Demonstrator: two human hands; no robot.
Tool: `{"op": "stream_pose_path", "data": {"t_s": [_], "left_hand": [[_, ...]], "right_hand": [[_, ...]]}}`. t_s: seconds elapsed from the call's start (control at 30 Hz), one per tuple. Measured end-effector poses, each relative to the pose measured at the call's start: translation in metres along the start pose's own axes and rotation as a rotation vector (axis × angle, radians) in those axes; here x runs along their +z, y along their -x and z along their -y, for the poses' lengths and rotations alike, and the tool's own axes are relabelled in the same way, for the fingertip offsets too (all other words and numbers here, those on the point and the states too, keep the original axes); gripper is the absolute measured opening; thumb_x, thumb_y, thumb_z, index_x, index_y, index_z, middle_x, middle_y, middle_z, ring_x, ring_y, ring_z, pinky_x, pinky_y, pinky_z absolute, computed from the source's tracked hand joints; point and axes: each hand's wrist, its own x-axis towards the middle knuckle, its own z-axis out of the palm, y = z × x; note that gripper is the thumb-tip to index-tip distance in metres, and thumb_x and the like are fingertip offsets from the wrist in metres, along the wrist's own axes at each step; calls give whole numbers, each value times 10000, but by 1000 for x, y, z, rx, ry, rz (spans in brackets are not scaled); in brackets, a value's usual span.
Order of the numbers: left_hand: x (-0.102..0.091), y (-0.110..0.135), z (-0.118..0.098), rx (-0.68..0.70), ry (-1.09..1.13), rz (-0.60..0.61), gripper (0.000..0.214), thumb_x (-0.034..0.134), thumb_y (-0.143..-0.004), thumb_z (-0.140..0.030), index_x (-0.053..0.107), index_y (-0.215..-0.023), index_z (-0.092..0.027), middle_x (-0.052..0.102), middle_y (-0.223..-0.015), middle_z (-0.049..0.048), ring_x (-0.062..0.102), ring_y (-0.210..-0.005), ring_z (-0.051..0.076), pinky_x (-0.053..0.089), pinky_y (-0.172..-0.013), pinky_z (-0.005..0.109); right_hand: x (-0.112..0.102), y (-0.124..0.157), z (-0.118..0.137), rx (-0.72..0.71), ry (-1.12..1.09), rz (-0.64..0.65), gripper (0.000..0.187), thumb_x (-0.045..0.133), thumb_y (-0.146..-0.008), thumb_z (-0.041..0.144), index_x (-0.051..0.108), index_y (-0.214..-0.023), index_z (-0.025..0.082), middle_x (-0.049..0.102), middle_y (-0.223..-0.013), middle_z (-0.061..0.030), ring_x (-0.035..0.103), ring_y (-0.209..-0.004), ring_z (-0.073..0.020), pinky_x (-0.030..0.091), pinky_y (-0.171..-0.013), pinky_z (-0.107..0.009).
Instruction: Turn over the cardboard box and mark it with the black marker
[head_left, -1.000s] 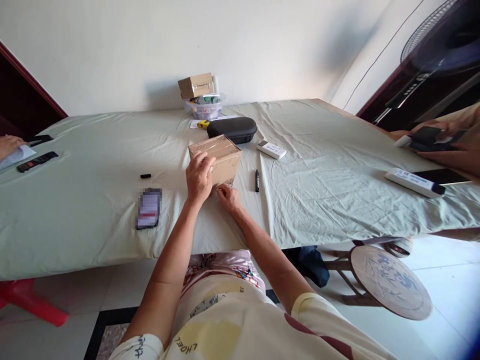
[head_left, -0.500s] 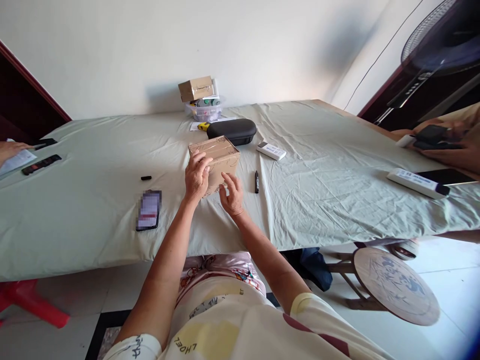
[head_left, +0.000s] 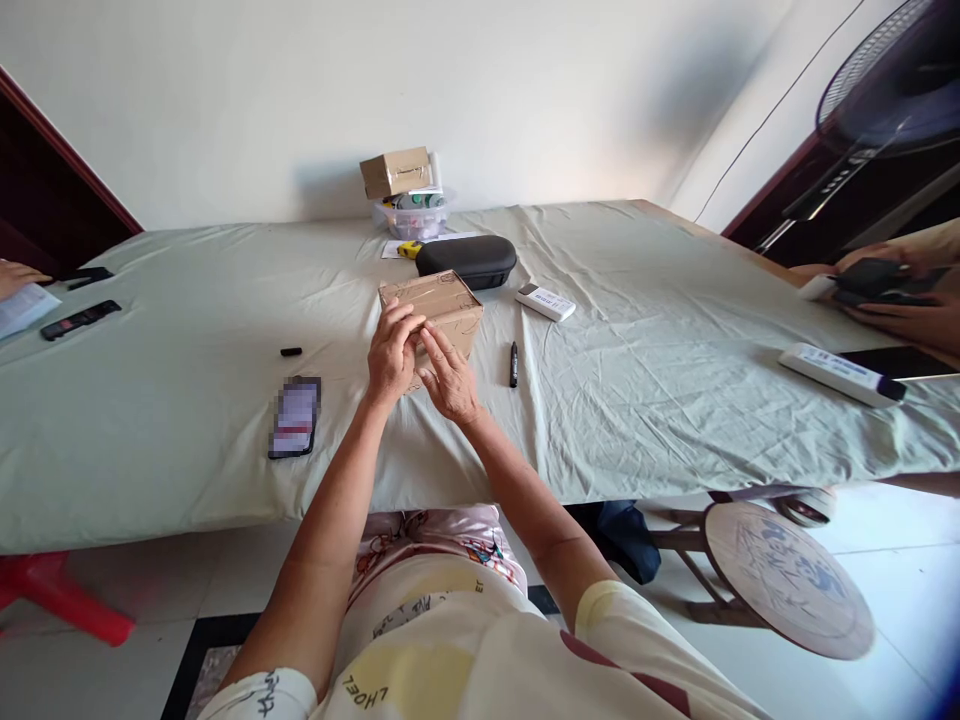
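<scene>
A brown cardboard box (head_left: 459, 320) with clear tape across its top sits on the cloth-covered table in front of me. My left hand (head_left: 390, 350) grips its near left corner, fingers over the top edge and thumb at the front. Against the near face lies my right hand (head_left: 450, 380), its fingers stretched toward the top edge, close to my left thumb. The fingertips partly hide that edge. To the right of the box lies an uncapped black marker (head_left: 514, 365); its black cap (head_left: 291, 352) is off to the left.
Behind the box are a black hard case (head_left: 466, 262), a yellow tool (head_left: 409, 249) and a plastic tub (head_left: 414, 220) topped by a smaller carton (head_left: 395, 173). A white device (head_left: 546, 302) lies right, a phone (head_left: 295, 418) left. Other people's hands appear at both sides.
My right hand has moved up and left along the box's near face, closer to my left hand. My left hand keeps its place on the corner.
</scene>
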Motion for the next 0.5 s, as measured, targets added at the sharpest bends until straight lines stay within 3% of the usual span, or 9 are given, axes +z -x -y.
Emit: {"op": "stream_pose_path", "data": {"t_s": [0.23,0.4,0.5], "left_hand": [[0,1,-1,22,-13,14,393,317,-1128,-393,637,-1275,-220,639,-1398,125,446,-1549,265,383,-1294,528],[-1,1,3,35,16,1,376,336,-1125,-386,641,-1277,-227,643,-1385,117,449,-1543,261,385,-1291,520],[-6,0,9,20,41,23,378,351,-1122,-417,643,-1277,-235,640,-1399,115,445,-1545,261,377,-1294,520]], "right_hand": [[-27,4,-34,120,112,-249,565,324,-1126,416,369,-1666,255,535,-1627,-116,511,-1521,-254,487,-1230,-465],[-42,7,-64,151,150,-216,502,356,-1113,424,534,-1556,270,619,-1539,-105,585,-1437,-246,523,-1173,-460],[-44,15,-87,332,169,-164,455,395,-1081,372,646,-1431,226,694,-1415,-129,648,-1304,-255,532,-1119,-469]]}}
